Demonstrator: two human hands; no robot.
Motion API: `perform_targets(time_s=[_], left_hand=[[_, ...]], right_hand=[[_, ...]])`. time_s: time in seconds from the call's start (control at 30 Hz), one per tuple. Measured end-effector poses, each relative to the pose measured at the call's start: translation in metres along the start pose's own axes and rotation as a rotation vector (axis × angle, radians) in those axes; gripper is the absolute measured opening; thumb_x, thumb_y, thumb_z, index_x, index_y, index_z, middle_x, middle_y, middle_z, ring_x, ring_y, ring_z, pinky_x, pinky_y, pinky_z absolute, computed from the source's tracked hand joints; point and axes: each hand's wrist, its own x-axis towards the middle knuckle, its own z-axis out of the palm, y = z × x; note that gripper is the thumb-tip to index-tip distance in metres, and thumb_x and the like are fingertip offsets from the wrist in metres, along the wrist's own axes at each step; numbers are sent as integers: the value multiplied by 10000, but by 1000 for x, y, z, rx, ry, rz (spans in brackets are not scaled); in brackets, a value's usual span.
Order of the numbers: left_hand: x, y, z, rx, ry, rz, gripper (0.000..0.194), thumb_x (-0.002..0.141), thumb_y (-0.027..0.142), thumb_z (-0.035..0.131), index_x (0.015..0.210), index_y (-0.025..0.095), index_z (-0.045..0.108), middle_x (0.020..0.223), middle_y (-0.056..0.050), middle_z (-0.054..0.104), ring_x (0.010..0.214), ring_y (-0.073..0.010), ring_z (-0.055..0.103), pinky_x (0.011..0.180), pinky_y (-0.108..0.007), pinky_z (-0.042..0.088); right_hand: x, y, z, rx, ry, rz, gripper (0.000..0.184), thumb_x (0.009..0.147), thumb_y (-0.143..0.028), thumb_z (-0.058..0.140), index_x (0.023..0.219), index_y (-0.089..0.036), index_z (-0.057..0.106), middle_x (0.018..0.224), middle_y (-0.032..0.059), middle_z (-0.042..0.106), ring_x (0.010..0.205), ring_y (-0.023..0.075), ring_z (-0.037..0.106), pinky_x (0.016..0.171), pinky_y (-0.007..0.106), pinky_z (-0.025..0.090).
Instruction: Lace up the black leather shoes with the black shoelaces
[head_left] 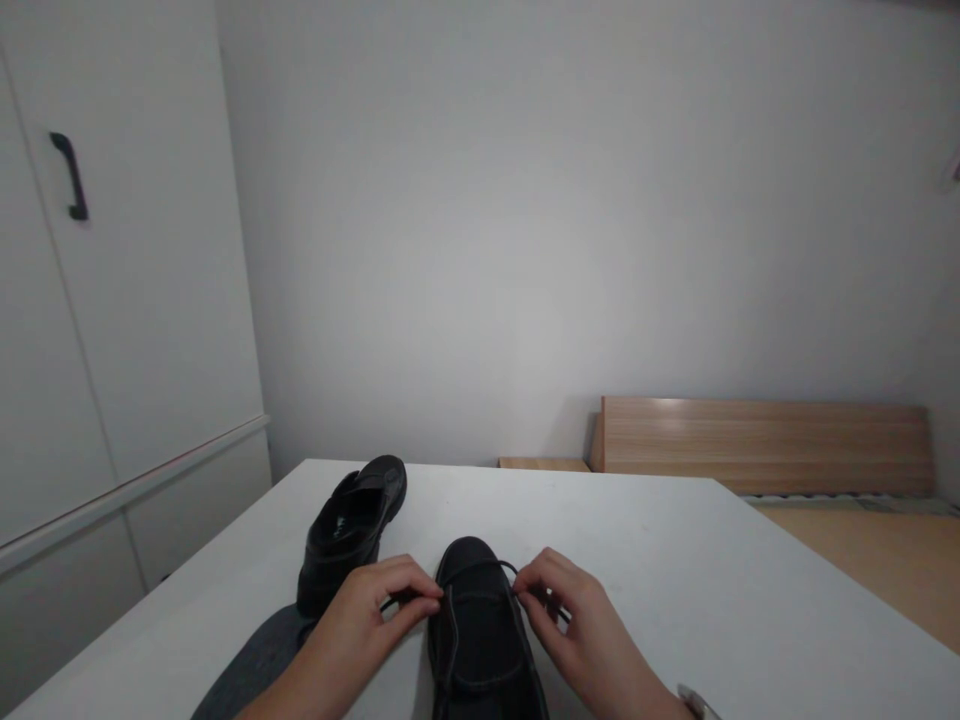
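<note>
A black shoe (480, 630) rests on the white table (660, 560), its toe pointing away from me. Across its front runs a thin black shoelace (472, 567), with a small loop standing out at the right side. My left hand (382, 605) pinches the lace at the shoe's left edge, thumb and forefinger together. On the opposite edge, my right hand (566, 610) has its fingertips closed on the lace, and a stretch of it shows between the fingers. The heel end of the shoe is cut off by the frame.
Another black shoe (349, 530) lies farther back on the left, its opening showing. A dark grey sleeve or cloth (259, 665) is beside my left forearm. White cabinets (150, 300) stand at the left; a wooden headboard (765, 437) is beyond the table at the right.
</note>
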Motion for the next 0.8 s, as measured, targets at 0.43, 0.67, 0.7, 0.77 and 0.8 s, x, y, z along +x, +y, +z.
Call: perform_targets(time_s=[0.43,0.67,0.7,0.77,0.8], left_hand=[[-1,-5,-2,242,77,213,152,925,240,676,896,260,823,814,-55,720,813,-228,648,742,-311,491],[0,-1,2,102,58,-9,141,860,262,672,875,225,807,782,-41,728,737,-212,659,683,-285,470],[0,0,2,78,57,-44,153,851,268,672,911,225,806,787,-37,730,740,-212,659,691,-287,470],[0,1,2,42,41,-66,217,848,282,656,1005,231,796,816,-36,737,761,-216,660,713,-291,469],[-1,1,2,41,19,-52,245,859,294,638,1043,239,790,832,-38,738,770,-216,658,714,-291,465]], right_hand=[[-1,1,6,-40,19,28,173,933,-126,495,850,-191,632,830,42,627,755,195,597,679,307,466],[1,-4,2,-76,-17,0,195,940,-103,494,906,-198,660,909,63,637,812,213,609,712,325,461],[1,-4,2,-82,-24,-5,199,935,-92,497,905,-198,664,914,66,637,818,215,609,716,326,459],[1,-3,0,-83,-39,-15,210,924,-69,501,898,-197,666,902,61,634,816,211,611,719,321,459],[0,-3,-1,-79,-46,-19,215,919,-58,504,894,-197,666,892,55,632,806,206,612,715,315,460]])
